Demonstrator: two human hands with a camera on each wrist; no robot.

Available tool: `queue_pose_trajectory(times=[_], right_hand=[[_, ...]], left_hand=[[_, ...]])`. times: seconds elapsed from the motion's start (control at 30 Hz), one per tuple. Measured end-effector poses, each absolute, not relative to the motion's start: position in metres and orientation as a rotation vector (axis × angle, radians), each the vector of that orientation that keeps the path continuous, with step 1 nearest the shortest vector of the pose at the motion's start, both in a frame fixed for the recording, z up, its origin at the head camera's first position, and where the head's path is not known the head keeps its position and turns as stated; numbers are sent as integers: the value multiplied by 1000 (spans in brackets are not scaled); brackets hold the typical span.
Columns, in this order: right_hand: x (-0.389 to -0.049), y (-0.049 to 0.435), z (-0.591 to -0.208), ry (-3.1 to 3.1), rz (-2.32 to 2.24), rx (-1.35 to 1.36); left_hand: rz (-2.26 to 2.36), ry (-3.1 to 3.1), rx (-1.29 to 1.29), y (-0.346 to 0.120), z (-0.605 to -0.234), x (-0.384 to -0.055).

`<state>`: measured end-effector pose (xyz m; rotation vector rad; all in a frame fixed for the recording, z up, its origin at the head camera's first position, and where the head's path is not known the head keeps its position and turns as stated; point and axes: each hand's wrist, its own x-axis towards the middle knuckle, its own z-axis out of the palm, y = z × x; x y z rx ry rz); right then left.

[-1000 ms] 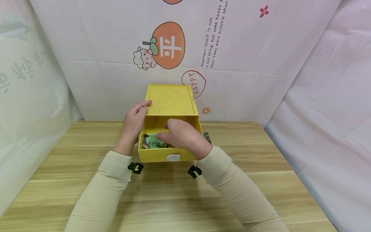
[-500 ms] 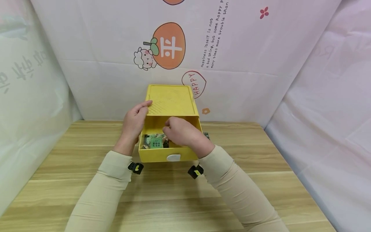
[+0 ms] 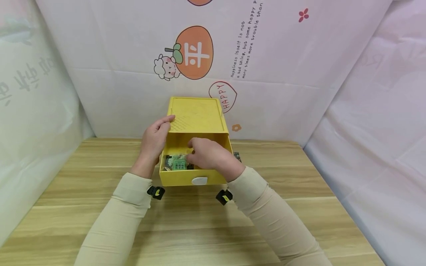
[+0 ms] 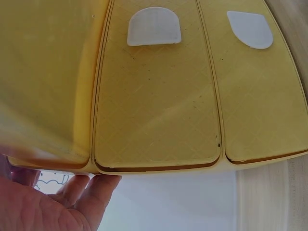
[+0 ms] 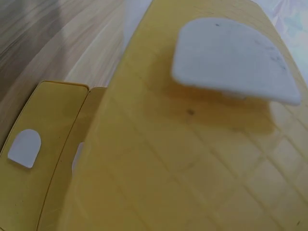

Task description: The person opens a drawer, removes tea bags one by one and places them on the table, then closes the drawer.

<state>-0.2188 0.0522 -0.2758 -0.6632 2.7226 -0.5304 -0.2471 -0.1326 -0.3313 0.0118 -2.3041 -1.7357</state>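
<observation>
A yellow drawer unit (image 3: 198, 114) stands with its top drawer (image 3: 176, 178) pulled out. Inside the drawer, at its front left, lies a green printed packet (image 3: 179, 164). My left hand (image 3: 154, 142) is at the unit's left side, index finger resting on the top corner; the left wrist view shows fingertips against the side edge. My right hand (image 3: 208, 153) reaches into the drawer, thumb and a finger slightly apart close over the packet's right end. Its other fingers are hidden; I cannot tell whether they hold anything. The right wrist view shows the drawer's white handle (image 5: 233, 60).
Two lower drawers with white handles (image 4: 155, 26) are closed below the pulled-out one. A dark patterned item (image 3: 237, 156) shows on the wooden table (image 3: 179, 229) just right of the drawer. White printed cloth (image 3: 276, 99) hangs behind and at both sides.
My right hand first drew back from the packet, exposing more of it, then came down again and leftward, thumb and finger parting. The left hand and the drawer unit have stayed in place.
</observation>
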Motion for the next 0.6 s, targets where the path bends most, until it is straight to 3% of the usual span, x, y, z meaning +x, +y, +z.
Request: queue_pose_trajectory(times=[0.6], right_hand=[[-220,51,-277,2775,-415,-788]], left_hand=[[-1728,-2309,21,-133,-331,-247]])
